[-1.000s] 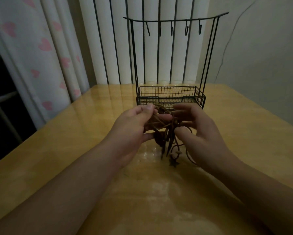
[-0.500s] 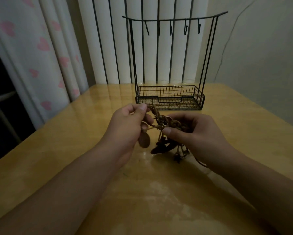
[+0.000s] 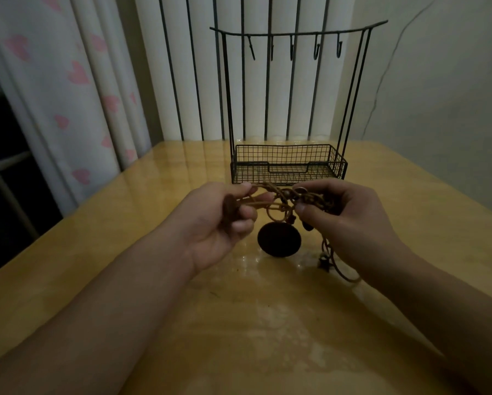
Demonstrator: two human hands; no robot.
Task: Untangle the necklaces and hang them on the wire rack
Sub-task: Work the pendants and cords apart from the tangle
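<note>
A tangle of brown cord necklaces [image 3: 284,199] stretches between my two hands just above the wooden table [image 3: 239,323]. My left hand [image 3: 222,223] pinches the cords at the left end, with a small round pendant against its fingers. My right hand [image 3: 350,220] grips the knotted bundle at the right end. A dark round disc pendant [image 3: 279,239] hangs below the tangle, and loose cord loops [image 3: 338,266] trail onto the table under my right wrist. The black wire rack [image 3: 289,163] stands right behind the hands, its top bar hooks [image 3: 293,48] bare.
White curtains with pink hearts [image 3: 76,95] hang at the left, beside a dark gap. A barred window [image 3: 253,81] and a pale wall [image 3: 438,109] lie behind the table. The rack's mesh basket holds nothing.
My hands have pulled a little further apart and stretched the tangle out sideways. The dark disc pendant has dropped free and now hangs face-on below the cords.
</note>
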